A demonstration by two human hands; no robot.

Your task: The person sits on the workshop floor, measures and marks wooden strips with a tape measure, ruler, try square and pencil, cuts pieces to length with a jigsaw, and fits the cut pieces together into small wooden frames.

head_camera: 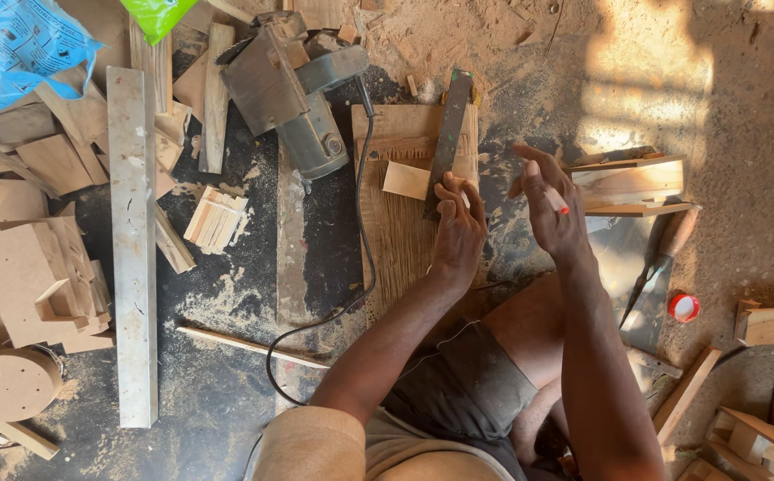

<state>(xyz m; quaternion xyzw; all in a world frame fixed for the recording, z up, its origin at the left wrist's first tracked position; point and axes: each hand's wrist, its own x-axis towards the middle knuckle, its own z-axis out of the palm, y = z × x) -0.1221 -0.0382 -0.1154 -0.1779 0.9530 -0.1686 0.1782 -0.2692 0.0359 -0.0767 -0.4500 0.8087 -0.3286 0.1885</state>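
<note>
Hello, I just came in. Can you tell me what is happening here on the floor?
A person sits on a dusty workshop floor among wood scraps. The left hand presses a dark metal ruler onto a wooden board, beside a small wood block. The right hand is raised just above the board and holds a pencil with a red tip. A corded power tool lies beyond the board, and a long plank lies to the left.
</note>
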